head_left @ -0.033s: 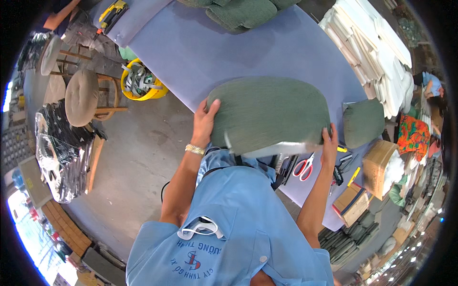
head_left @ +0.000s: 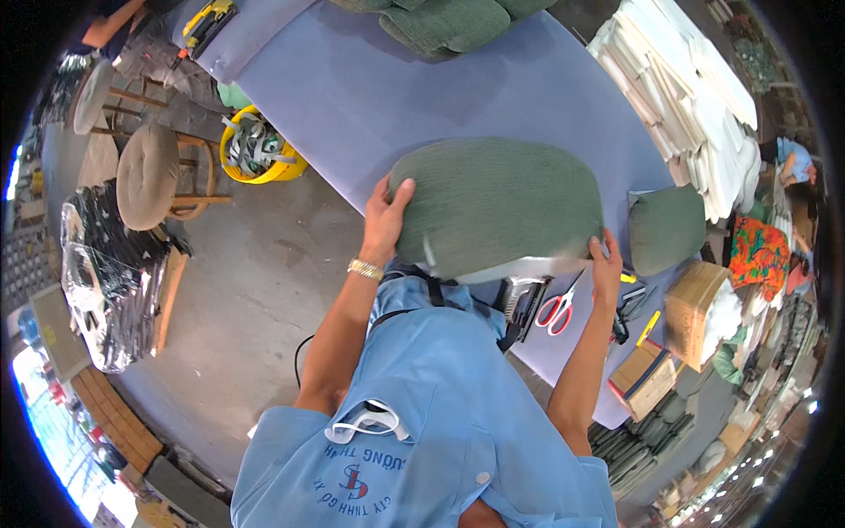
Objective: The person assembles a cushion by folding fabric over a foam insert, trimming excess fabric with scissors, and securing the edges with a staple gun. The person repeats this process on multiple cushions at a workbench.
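Both forearms reach up and forward from the lower edge, the left hand [head_left: 385, 220] clamped on the left end of a green cushion [head_left: 502, 207], its thumb lying over the fabric, and the right hand [head_left: 606, 264] closed on the cushion's near right corner. The cushion sits in front of the person's waist, over the counter's near edge, a pale strip showing along its near side; whether it touches the counter cannot be told. A metal band [head_left: 365, 269] circles the left wrist. Just beyond the counter's near edge, toward the left, a yellow bucket [head_left: 283, 171] holds a tangle of grey strips. Toward the counter's right end stands a cardboard box [head_left: 685, 308], with white stuffing [head_left: 724, 315] at its far side. The counter [head_left: 352, 97] has a blue-grey top; green cushions [head_left: 449, 26] are heaped at its far edge, a smaller green piece [head_left: 666, 231] lies right of the held cushion, and red-handled scissors [head_left: 554, 312] lie close to the near edge. Stacked white sheets [head_left: 682, 106] stand along the right side. On the left, a padded round stool [head_left: 147, 176] stands on the grey floor [head_left: 255, 282].
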`<control>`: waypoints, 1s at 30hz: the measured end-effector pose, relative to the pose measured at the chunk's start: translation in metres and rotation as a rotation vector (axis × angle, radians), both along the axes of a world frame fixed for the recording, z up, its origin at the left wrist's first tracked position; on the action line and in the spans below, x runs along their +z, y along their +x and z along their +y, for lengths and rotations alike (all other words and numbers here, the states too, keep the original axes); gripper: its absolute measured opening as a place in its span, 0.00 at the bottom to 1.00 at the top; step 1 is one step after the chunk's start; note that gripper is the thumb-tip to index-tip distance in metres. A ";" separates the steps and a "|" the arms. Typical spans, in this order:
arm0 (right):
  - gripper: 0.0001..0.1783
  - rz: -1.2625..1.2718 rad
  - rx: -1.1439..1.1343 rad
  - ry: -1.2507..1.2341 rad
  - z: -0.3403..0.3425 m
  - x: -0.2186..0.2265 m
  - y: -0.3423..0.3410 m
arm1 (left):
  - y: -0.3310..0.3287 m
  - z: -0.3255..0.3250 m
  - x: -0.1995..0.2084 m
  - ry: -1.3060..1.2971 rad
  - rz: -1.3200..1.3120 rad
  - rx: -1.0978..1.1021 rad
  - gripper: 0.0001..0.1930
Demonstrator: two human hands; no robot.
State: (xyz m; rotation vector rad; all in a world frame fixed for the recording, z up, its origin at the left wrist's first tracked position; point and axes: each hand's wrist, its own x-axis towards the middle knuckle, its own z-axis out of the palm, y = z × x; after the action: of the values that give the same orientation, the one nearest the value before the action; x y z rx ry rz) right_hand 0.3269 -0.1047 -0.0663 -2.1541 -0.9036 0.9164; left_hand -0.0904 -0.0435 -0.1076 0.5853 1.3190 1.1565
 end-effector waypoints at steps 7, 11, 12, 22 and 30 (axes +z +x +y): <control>0.14 0.337 0.091 0.145 -0.040 0.015 -0.076 | 0.017 -0.007 -0.035 -0.173 0.055 -0.101 0.35; 0.11 0.416 0.271 0.073 -0.065 -0.004 -0.152 | 0.020 0.004 -0.029 -0.129 0.234 -0.145 0.37; 0.11 0.271 0.363 0.150 -0.065 0.003 -0.166 | 0.022 0.004 -0.028 -0.137 0.242 -0.151 0.38; 0.10 0.023 0.709 0.407 0.006 0.054 -0.188 | 0.034 0.000 0.007 -0.453 -0.390 -0.022 0.31; 0.06 0.108 0.805 0.554 0.032 0.055 -0.192 | 0.032 -0.012 0.007 -0.387 -0.729 -0.040 0.26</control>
State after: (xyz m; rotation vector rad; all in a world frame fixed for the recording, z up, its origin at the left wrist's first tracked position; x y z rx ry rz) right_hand 0.1347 -0.0723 -0.0118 -1.2450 -1.7742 0.9665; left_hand -0.0581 -0.0550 -0.1006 -0.1011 0.8489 0.9147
